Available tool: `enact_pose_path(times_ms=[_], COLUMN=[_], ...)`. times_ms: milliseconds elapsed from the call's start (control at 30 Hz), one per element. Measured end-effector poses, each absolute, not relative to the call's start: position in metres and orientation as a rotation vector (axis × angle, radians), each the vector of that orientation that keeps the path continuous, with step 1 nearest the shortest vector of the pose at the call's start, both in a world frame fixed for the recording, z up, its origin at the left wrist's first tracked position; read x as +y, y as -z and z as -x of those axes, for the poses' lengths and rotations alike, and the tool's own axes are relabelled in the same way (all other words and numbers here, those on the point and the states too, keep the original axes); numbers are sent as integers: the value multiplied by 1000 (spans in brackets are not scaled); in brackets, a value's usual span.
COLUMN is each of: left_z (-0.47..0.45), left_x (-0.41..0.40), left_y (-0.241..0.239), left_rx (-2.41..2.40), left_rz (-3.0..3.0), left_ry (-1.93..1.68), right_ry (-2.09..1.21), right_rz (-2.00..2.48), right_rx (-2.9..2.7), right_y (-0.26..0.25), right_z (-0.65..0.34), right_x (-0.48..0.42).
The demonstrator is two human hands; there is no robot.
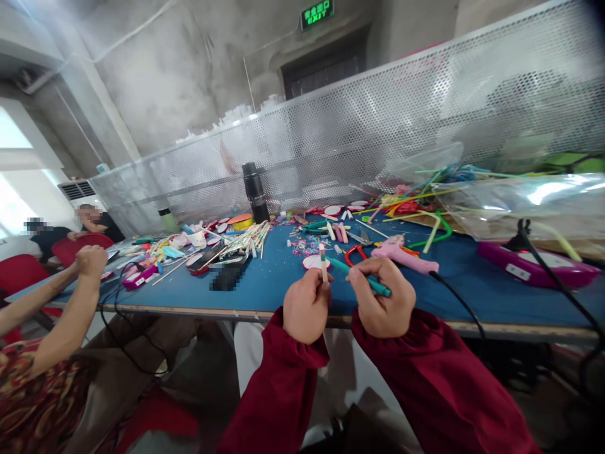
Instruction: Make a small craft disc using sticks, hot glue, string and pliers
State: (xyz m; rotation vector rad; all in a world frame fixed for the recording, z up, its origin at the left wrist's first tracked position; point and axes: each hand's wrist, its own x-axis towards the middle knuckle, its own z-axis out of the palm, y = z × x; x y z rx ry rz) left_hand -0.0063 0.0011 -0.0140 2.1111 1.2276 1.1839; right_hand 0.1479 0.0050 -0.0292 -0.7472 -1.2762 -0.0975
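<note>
Upright in my left hand (305,312) is a slim pale stick (324,263) with darker bands near its top, pinched between thumb and fingers. My right hand (386,301) is closed around a teal pen (380,288), its thin end pointing left at the stick. Whether pen and stick touch, I cannot tell. Both hands are over the table's front edge. Behind the stick lies a white disc with a red rim (312,261). Red-handled scissors (355,255) and a pink glue gun (407,256) rest just beyond my right hand.
Across the blue table (269,284) lie small loops (309,244), a bundle of sticks (250,243) and a dark phone (230,273). A black bottle (255,192) stands by the perforated screen (331,139). A purple box (539,265) with a cable sits right. A co-worker's hands (92,261) are left.
</note>
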Motion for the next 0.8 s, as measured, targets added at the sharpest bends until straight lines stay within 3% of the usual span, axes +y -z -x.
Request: enact_pose_path(times_ms=[800], left_z=[5], left_x=[0], left_y=[14], left_rx=[1230], left_rz=[-2094], left_ry=[-1191], right_ry=[99], right_rz=[767], right_rx=[-1283], right_y=[29], right_z=[-149], right_x=[5])
